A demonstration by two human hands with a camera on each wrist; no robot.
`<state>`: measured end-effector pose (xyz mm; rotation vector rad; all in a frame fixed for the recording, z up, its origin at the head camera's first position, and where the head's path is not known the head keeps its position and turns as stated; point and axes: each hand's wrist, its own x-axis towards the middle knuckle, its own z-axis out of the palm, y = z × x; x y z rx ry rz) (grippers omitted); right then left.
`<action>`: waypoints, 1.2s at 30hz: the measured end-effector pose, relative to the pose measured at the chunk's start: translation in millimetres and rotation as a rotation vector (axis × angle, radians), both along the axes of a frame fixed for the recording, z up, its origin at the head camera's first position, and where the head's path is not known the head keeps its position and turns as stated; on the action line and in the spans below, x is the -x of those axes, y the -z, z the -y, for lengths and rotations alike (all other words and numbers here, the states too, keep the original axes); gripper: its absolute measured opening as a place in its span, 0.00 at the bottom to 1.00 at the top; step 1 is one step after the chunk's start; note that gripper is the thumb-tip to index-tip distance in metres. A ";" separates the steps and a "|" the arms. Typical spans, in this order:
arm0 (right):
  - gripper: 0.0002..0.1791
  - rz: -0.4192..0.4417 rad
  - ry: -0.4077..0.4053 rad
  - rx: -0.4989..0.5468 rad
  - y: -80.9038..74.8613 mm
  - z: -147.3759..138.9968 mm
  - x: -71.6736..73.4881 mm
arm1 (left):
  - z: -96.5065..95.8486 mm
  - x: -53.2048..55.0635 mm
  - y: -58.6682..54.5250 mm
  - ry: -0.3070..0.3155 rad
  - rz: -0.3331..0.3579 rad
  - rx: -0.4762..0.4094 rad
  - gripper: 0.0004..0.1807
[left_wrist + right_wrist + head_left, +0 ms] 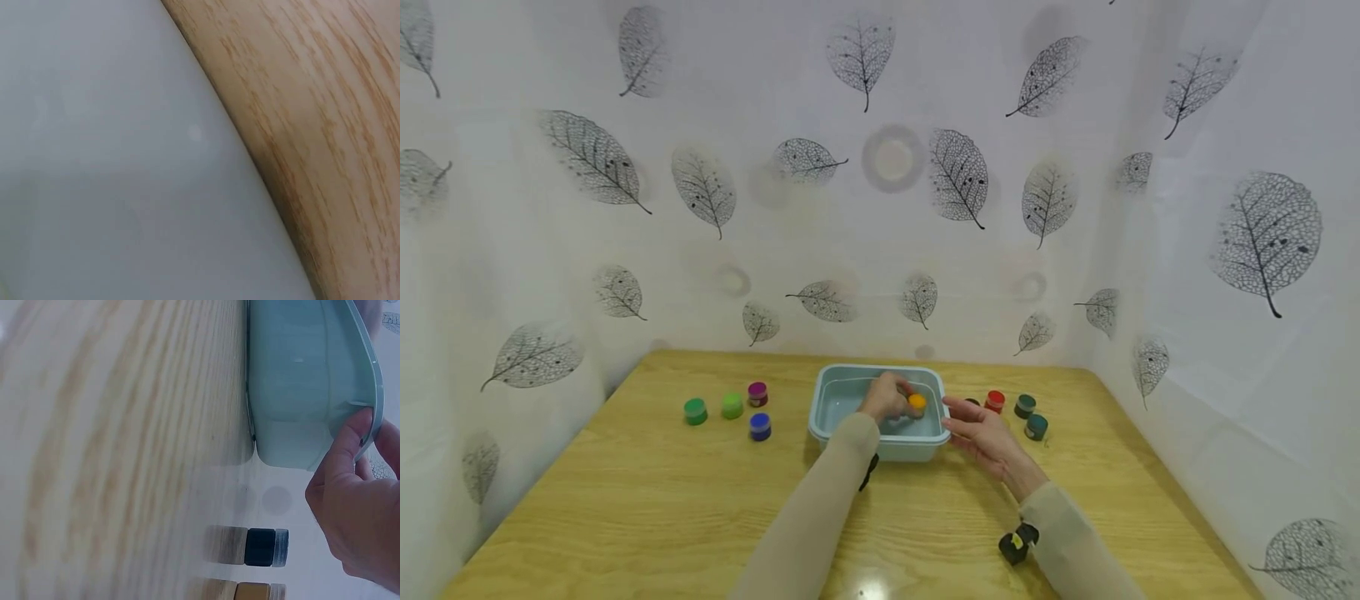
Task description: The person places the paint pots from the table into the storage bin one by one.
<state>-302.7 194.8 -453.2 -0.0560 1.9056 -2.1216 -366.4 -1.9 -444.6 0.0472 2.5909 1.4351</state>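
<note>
Pale sheet [865, 242] hangs at back and both sides of the tabletop [685, 500], printed w/ dark skeleton leaves [958, 177], some at odd angles, plus a few faint grey rings [869, 158]. Tabletop's yellowish wood-grain, w/ a bright glare spot [872, 588] at the near edge. Over on the L: green pot [696, 411], then lime pot [732, 406], magenta pot [757, 393] a bit farther back, blue pot [760, 427] nearest me. R side: red pot [995, 402], dk green pot [1026, 406] beside it, teal pot [1036, 427] just in front.
</note>
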 end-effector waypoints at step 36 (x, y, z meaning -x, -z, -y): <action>0.31 -0.001 0.006 -0.019 -1.8 2.4 -0.9 | 44.8 -9.1 -23.9 0.116 -0.082 -0.275 0.16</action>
